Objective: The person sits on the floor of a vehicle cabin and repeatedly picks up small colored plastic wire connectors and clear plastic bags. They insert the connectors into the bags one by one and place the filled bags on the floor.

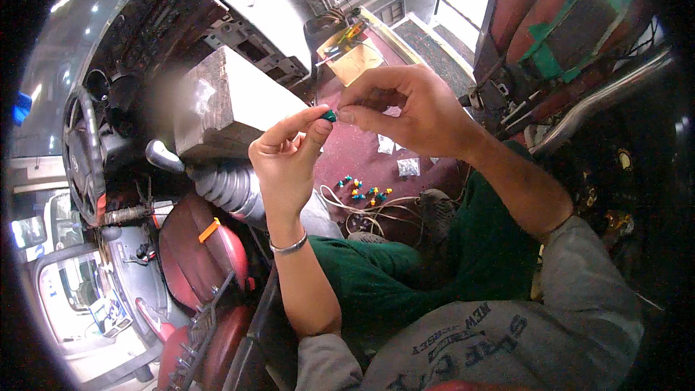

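A small dark green piece (pixel 329 116), perhaps a plastic connector, is pinched between the thumb and forefinger of my left hand (pixel 284 156). My right hand (pixel 414 108) is raised just beside it, thumb and forefinger pressed together close to the green piece's right end. Whatever those right fingertips hold, if anything, is too small to make out. Beneath both hands, several little blue-green and yellow pieces (pixel 373 193) lie scattered on the dark red floor (pixel 340 156). Small clear plastic bags (pixel 408 166) rest on the floor below my right wrist.
Pale cables (pixel 391 211) loop across the floor near my shoes. A gear lever (pixel 165 156) and steering wheel (pixel 87 159) are at left, beside a box-shaped block (pixel 228 101). Tools (pixel 351 35) lie by a tan sheet (pixel 356 64) ahead. A torn red seat (pixel 532 36) stands at right.
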### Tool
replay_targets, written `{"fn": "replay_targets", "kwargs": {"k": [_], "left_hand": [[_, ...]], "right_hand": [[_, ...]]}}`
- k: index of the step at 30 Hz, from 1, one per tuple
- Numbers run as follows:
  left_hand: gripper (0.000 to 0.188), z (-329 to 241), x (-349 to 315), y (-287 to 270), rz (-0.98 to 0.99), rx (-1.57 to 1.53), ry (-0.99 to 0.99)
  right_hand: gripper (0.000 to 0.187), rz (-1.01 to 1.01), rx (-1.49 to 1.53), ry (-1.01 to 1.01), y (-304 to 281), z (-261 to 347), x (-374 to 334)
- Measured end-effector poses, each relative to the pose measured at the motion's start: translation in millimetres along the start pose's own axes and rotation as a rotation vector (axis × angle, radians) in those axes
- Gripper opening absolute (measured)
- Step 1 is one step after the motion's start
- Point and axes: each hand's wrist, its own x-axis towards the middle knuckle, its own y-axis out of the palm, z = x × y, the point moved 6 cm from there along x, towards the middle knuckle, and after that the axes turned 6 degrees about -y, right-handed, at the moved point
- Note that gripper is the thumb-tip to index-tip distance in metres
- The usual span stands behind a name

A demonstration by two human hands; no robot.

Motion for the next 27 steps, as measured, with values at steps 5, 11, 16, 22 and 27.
{"fn": "replay_targets", "kwargs": {"k": [5, 11, 16, 22, 27], "left_hand": [[0.018, -2, 0, 7, -0.014, -0.045, -0.047], [0.016, 16, 0, 5, -0.06, -0.13, -0.17], [0.015, 16, -1, 6, -0.08, -0.141, -0.172], [0.022, 24, 3, 4, -0.046, -0.112, -0.212], [0.052, 29, 11, 1, -0.017, 0.254, -0.132]], "right_hand": [[0.014, 0.013, -0.025, -0.01, -3, -4, 2], [0.013, 0.043, -0.03, -0.03, 4, -7, -1], [0.015, 0.054, -0.007, 0.005, 9, -12, -2], [0.015, 0.049, -0.013, -0.014, 14, -15, -1], [0.017, 0.056, -0.331, -0.087, 7, -82, 31]]}}
